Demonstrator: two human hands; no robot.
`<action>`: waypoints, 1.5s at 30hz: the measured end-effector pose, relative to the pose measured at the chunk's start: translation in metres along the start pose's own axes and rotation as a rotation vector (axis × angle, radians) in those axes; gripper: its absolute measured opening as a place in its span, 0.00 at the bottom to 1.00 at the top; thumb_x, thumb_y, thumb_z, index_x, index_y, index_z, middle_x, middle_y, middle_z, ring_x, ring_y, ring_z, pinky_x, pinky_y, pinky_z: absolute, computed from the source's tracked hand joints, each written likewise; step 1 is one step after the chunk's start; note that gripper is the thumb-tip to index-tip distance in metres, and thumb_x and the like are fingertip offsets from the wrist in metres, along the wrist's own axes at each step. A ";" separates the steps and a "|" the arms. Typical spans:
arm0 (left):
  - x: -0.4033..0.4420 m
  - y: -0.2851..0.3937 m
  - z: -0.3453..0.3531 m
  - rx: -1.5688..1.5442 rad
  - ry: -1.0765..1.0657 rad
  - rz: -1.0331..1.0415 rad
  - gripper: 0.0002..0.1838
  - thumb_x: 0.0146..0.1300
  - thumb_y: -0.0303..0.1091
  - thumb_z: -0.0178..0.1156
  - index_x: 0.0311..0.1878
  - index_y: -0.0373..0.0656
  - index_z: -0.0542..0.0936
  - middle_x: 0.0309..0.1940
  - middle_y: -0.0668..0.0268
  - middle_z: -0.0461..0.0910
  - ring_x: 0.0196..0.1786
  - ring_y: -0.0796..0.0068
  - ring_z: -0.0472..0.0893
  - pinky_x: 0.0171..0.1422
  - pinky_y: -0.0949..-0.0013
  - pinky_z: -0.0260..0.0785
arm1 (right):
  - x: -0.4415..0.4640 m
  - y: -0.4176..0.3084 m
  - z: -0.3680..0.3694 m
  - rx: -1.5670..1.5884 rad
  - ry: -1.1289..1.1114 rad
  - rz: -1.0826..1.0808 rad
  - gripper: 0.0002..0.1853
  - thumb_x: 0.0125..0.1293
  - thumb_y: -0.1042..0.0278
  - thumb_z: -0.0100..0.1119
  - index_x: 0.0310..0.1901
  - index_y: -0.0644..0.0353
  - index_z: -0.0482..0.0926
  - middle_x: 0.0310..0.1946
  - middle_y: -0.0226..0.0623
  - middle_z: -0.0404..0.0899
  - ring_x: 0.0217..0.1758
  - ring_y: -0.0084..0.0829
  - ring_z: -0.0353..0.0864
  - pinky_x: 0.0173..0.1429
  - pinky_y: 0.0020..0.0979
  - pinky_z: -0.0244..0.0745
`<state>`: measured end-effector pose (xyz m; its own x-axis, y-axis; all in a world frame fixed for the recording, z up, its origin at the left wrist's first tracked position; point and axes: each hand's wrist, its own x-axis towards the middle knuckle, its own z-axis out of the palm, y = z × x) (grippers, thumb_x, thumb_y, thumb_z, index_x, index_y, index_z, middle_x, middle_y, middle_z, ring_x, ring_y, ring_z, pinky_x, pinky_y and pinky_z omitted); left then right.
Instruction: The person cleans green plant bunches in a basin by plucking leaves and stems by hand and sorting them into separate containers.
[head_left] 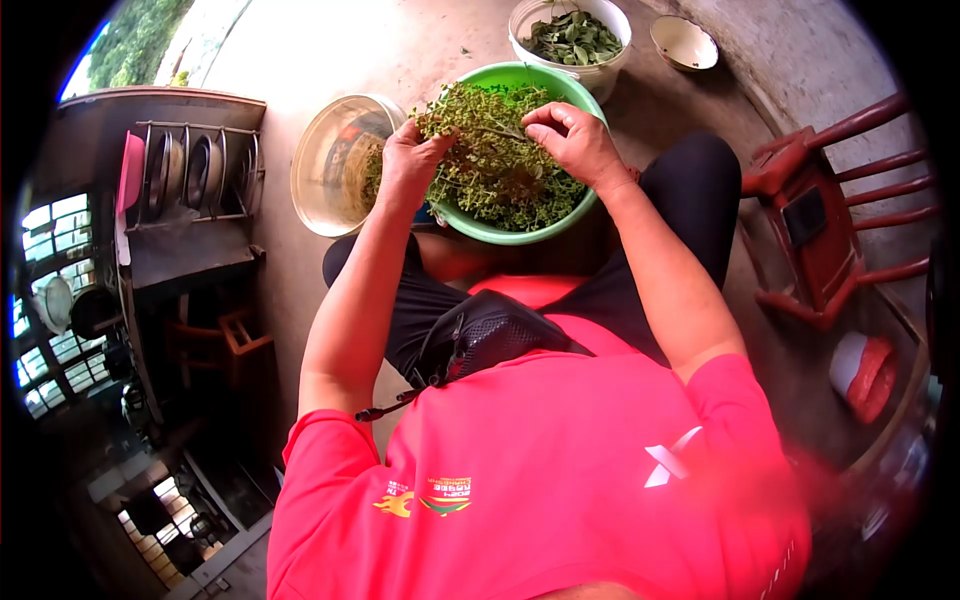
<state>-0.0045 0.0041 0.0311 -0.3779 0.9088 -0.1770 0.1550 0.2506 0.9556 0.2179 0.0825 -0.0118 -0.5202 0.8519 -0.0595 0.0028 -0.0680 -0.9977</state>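
A green basin in front of me is heaped with sprigs of small green berries, which look like green peppercorns. Over its left side, my left hand is closed on a berry sprig. My right hand is above the right side of the heap, thumb and forefinger pinched at the end of a thin dark stem that runs towards the left hand. Clusters of berries partly hide the left fingertips.
Left of the basin, a large translucent bucket lies tilted with sprigs at its mouth. Behind stand a white bucket of green leaves and an enamel bowl. A red-brown wooden chair is at right, a dish rack at left.
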 end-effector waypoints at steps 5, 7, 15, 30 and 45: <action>-0.012 0.015 0.015 -0.078 -0.026 -0.051 0.13 0.55 0.27 0.64 0.45 0.38 0.79 0.32 0.70 0.81 0.32 0.85 0.75 0.36 0.78 0.68 | -0.011 -0.003 0.016 -0.627 0.070 -0.263 0.10 0.53 0.66 0.64 0.38 0.54 0.79 0.28 0.32 0.72 0.30 0.26 0.76 0.37 0.28 0.72; -0.012 0.013 0.016 0.056 -0.027 -0.022 0.14 0.54 0.27 0.64 0.45 0.37 0.79 0.31 0.70 0.81 0.32 0.85 0.75 0.36 0.78 0.68 | -0.009 0.004 0.018 -0.781 0.105 -0.209 0.10 0.52 0.62 0.63 0.38 0.50 0.80 0.27 0.33 0.71 0.30 0.29 0.75 0.39 0.31 0.72; -0.002 -0.005 0.006 0.147 -0.010 -0.050 0.15 0.55 0.29 0.63 0.46 0.36 0.78 0.33 0.68 0.81 0.33 0.84 0.75 0.39 0.77 0.68 | 0.009 0.029 0.003 -0.115 -0.072 0.099 0.11 0.52 0.66 0.66 0.38 0.58 0.82 0.29 0.28 0.81 0.30 0.20 0.77 0.39 0.24 0.72; -0.010 -0.019 0.001 -0.249 0.047 -0.085 0.13 0.58 0.24 0.61 0.46 0.43 0.74 0.33 0.70 0.79 0.32 0.80 0.78 0.35 0.76 0.72 | 0.007 0.007 -0.012 0.587 0.103 0.336 0.04 0.66 0.65 0.52 0.37 0.54 0.71 0.26 0.27 0.76 0.22 0.17 0.73 0.25 0.19 0.68; -0.016 -0.031 0.004 0.018 0.046 0.155 0.14 0.52 0.23 0.64 0.44 0.40 0.77 0.31 0.72 0.79 0.33 0.87 0.74 0.37 0.80 0.68 | 0.001 -0.008 -0.012 0.639 0.011 0.333 0.05 0.64 0.68 0.54 0.39 0.57 0.75 0.25 0.26 0.75 0.20 0.15 0.71 0.18 0.19 0.66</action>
<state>0.0005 -0.0173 0.0030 -0.3896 0.9208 -0.0164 0.2313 0.1151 0.9660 0.2276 0.0901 -0.0042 -0.5697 0.7383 -0.3611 -0.3420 -0.6125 -0.7126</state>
